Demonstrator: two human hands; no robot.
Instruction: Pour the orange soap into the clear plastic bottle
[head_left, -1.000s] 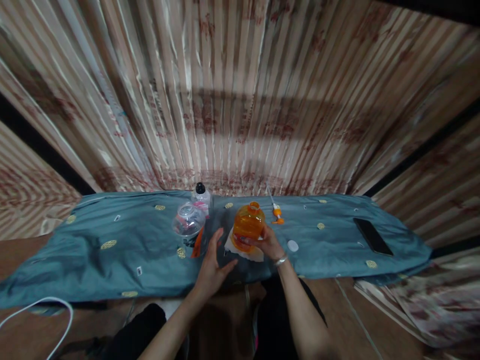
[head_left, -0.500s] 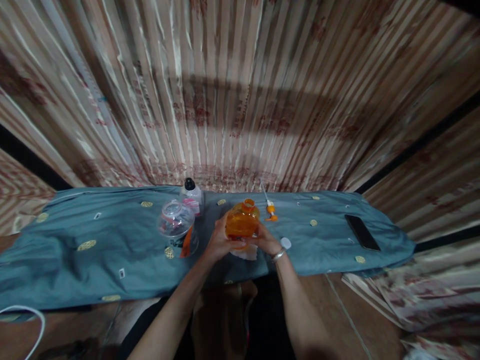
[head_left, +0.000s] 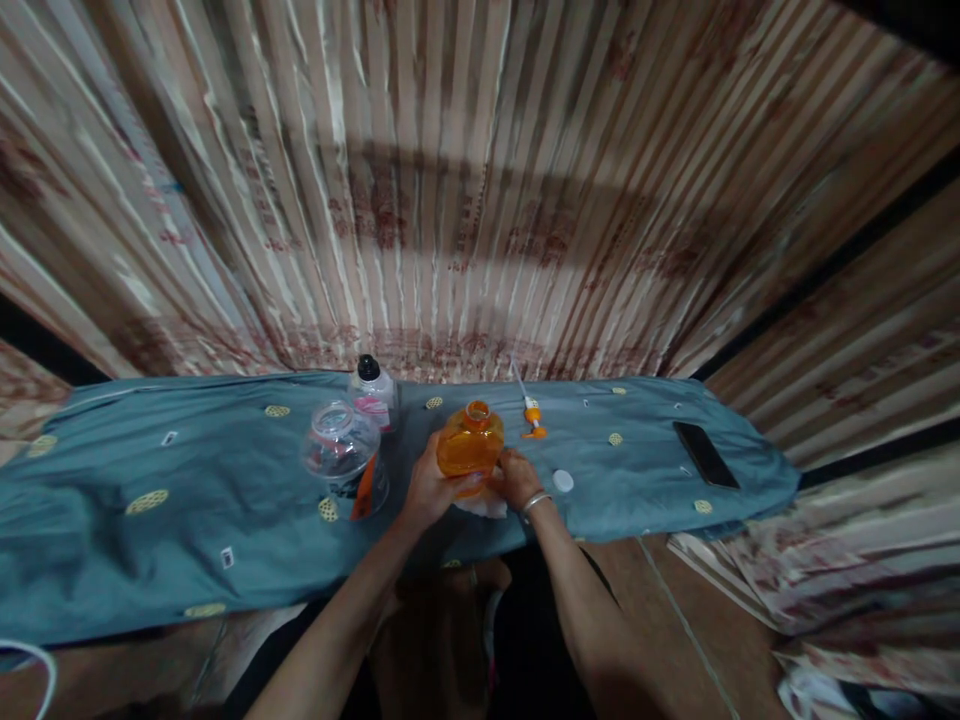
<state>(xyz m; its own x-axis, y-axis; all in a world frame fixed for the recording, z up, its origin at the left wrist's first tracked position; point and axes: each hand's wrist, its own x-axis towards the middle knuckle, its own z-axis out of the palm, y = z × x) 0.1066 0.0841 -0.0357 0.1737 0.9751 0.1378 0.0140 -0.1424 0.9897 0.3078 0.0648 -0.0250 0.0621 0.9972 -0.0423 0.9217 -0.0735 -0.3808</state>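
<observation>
My left hand (head_left: 429, 485) is wrapped round the lower left side of a see-through orange bottle (head_left: 471, 445), which stands upright with its neck uncapped. Close against the bottle's right side is my right hand (head_left: 517, 480), its fingers curled; what they grip is hidden. A crumpled white tissue (head_left: 484, 505) shows below the bottle, between the hands. An orange and white pump top (head_left: 532, 413) with a thin tube lies behind to the right. Just right of my right hand is a round white cap (head_left: 562, 481).
At left stand a clear plastic jar (head_left: 341, 450) with an orange and black label and a clear bottle (head_left: 375, 395) with a black cap. A black phone (head_left: 705, 455) lies at right on the blue-green cloth (head_left: 247, 450). Pleated curtains (head_left: 450, 200) hang behind.
My right hand has shifted lower on the bottle's right side, its fingers now more curled. The left hand keeps its hold. The view has moved slightly, and the white cap shows fully clear of my wrist.
</observation>
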